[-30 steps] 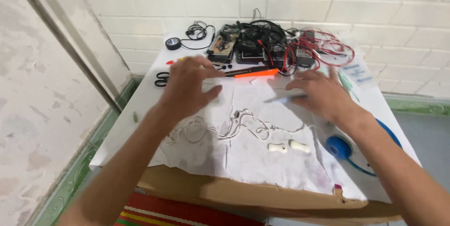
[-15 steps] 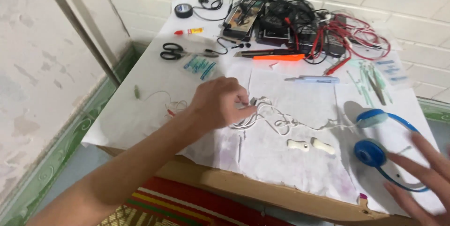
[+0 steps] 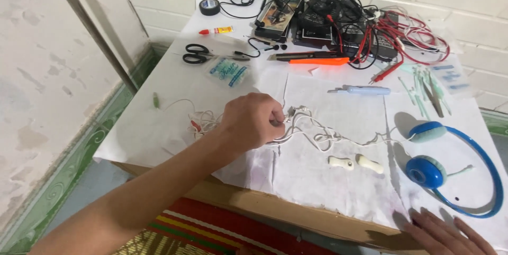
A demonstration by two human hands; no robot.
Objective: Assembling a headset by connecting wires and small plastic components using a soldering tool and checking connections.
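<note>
- My left hand (image 3: 253, 121) is clenched around the thin white tangled earphone cable (image 3: 317, 136), pinning it mid-table on the white paper sheet (image 3: 338, 181).
- My right hand (image 3: 450, 234) lies released, fingers flat at the near edge beside the blue plastic headphones (image 3: 439, 167).

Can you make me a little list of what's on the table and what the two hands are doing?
Left hand: closed on the white wire in a pinch grip.
Right hand: lies flat at the table's near edge, holding nothing.
Beside the right hand: blue headphones.
Middle of table: two small white pieces.
Far side: scissors, orange cutter, black tape roll, red and black leads.
Table: covered in white paper.
</note>
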